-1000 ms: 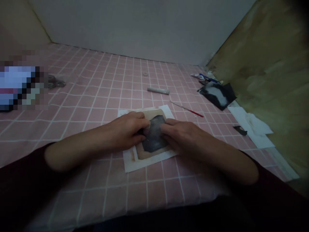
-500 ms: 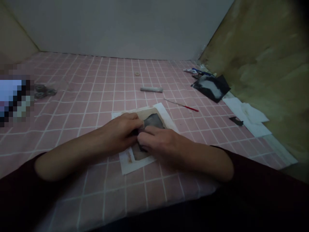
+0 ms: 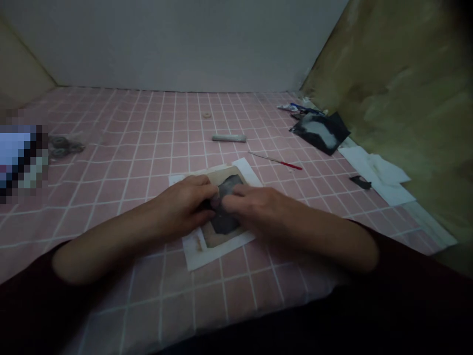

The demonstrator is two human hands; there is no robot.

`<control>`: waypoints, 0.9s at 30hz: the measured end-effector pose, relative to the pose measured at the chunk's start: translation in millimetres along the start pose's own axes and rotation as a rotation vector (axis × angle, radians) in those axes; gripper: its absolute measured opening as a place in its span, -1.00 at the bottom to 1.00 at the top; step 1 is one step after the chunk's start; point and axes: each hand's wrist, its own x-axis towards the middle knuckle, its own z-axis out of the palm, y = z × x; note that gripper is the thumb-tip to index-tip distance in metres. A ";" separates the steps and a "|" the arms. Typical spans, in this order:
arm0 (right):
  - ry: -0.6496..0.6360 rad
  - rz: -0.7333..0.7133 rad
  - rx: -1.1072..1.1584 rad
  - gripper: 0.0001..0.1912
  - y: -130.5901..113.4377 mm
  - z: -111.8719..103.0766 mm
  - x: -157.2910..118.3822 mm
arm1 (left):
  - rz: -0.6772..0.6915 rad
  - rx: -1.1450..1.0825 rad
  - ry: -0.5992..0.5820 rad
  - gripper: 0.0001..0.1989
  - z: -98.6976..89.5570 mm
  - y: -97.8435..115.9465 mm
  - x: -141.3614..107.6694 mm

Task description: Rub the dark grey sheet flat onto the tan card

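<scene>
A dark grey sheet (image 3: 224, 225) with uneven edges lies on a beige piece (image 3: 215, 240), which rests on white paper (image 3: 195, 260). At the left side of the dark sheet, my left hand (image 3: 192, 199) is closed, fingertips pinched around something small that I cannot make out. Just to its right, my right hand (image 3: 254, 204) is over the dark sheet with its fingers curled and blurred; what they hold, if anything, is hidden. A small gap separates the two hands.
Beyond the paper lie a grey rod (image 3: 229, 139), a thin red-handled tool (image 3: 290, 165) and a small ring (image 3: 206, 115). Black sheets (image 3: 328, 140) and white papers (image 3: 384, 172) are at the right. Dark round pieces (image 3: 62, 145) sit at the left.
My right hand has moved slightly right, away from my left hand, showing more of the dark sheet between and below them. My left hand keeps its pinch. The view has shifted a little.
</scene>
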 end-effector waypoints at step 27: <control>0.016 0.085 0.035 -0.88 3.2 -2.9 -1.2 | -0.003 -0.005 0.004 -0.92 -0.7 1.9 1.1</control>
